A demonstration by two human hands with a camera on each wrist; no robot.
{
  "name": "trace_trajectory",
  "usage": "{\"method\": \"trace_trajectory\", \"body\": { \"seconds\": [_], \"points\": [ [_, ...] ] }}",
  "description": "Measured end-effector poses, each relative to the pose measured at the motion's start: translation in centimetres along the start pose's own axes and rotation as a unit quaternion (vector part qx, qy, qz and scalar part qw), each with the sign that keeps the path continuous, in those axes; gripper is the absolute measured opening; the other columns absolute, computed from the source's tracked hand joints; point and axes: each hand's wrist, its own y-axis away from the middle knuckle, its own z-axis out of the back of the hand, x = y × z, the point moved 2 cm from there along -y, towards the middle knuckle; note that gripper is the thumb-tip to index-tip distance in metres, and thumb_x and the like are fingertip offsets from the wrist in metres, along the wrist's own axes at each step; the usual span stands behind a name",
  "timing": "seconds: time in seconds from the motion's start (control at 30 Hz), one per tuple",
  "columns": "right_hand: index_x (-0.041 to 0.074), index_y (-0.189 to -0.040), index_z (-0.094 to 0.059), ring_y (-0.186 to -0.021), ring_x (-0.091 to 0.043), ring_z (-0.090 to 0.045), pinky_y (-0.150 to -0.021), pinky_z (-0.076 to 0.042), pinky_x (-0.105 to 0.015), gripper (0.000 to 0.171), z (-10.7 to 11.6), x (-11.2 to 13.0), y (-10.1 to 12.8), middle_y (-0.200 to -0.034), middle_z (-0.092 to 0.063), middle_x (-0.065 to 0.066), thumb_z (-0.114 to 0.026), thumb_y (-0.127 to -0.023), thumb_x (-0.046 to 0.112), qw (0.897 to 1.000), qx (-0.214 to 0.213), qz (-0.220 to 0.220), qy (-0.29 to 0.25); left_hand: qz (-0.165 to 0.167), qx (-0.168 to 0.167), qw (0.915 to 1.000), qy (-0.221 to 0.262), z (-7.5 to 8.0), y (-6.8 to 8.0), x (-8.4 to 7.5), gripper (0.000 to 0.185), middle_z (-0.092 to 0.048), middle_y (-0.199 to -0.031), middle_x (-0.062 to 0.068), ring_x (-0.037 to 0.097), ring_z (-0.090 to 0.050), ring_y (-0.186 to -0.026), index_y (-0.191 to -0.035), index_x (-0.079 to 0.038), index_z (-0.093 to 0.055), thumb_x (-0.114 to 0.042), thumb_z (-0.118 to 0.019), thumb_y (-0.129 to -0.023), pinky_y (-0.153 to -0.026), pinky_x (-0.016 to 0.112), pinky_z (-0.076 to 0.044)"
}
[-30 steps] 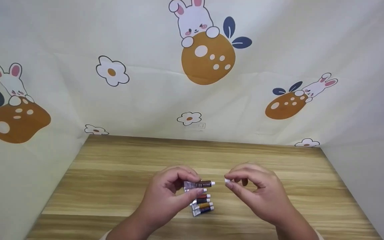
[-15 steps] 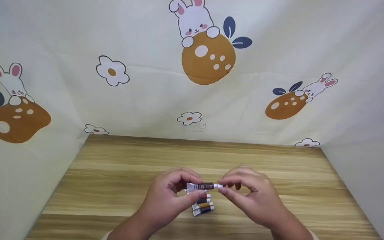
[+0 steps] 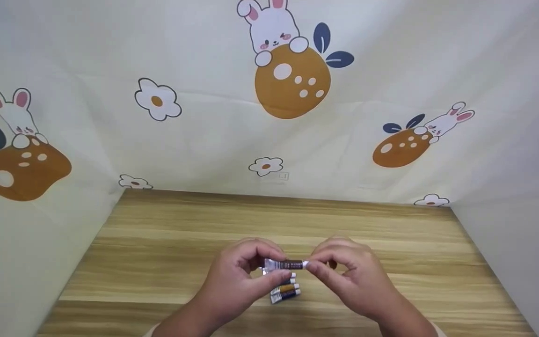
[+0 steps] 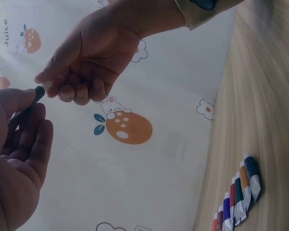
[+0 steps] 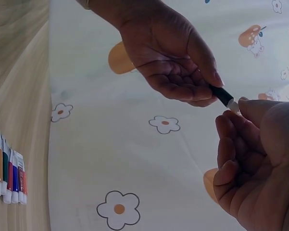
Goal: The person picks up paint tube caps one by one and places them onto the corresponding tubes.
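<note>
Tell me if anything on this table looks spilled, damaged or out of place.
Nothing stands out. The left hand holds a dark brown paint tube level, and the right hand pinches its white cap end. The other paint tubes lie in a tidy row on the wooden table; no paint shows anywhere.

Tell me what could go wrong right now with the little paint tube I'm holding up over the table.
The right hand pinches only the tiny white cap of the dark paint tube; it could slip and drop. The left hand grips the tube's body, so a squeeze might push paint out onto the row of tubes below.
</note>
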Motion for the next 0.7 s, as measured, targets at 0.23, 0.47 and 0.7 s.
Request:
{"method": "trace_trajectory", "body": {
  "seconds": [0.23, 0.47, 0.7],
  "points": [
    [0.02, -0.089, -0.077, -0.081, -0.007, -0.067, -0.071, -0.055, -0.023, 0.029, 0.1, -0.37, -0.07, -0.087, -0.075, 0.003, -0.067, -0.099, -0.005, 0.999, 0.023, 0.023, -0.019, 0.003, 0.0, 0.9999, 0.012, -0.08, 0.09, 0.0, 0.019, -0.077, -0.108, 0.011, 0.012, -0.073, -0.099, -0.102, -0.009, -0.076, -0.015, -0.088, -0.089, -0.094, 0.031, -0.064],
    [0.016, -0.124, -0.075, -0.098, -0.01, -0.071, -0.08, -0.059, -0.026, 0.037, 0.38, -0.04, -0.07, -0.11, -0.079, 0.001, -0.066, -0.097, -0.008, 0.999, -0.005, 0.023, -0.029, 0.015, -0.026, 0.9995, 0.009, 0.1, -0.1, 0.04, 0.02, -0.076, -0.107, 0.009, 0.014, -0.075, -0.098, -0.101, -0.01, -0.076, -0.015, -0.09, -0.087, -0.093, 0.033, -0.064],
    [0.002, -0.131, -0.07, -0.128, -0.02, -0.067, -0.104, -0.056, -0.024, 0.046, 0.04, 0.09, -0.31, -0.133, -0.072, -0.015, -0.079, -0.088, -0.009, 0.987, -0.011, 0.151, -0.05, 0.02, -0.031, 0.9982, 0.049, 0.04, -0.2, 0.01, 0.018, -0.073, -0.107, 0.019, 0.015, -0.076, -0.096, -0.102, -0.003, -0.074, -0.005, -0.086, -0.089, -0.085, 0.04, -0.067]
  ]
}}
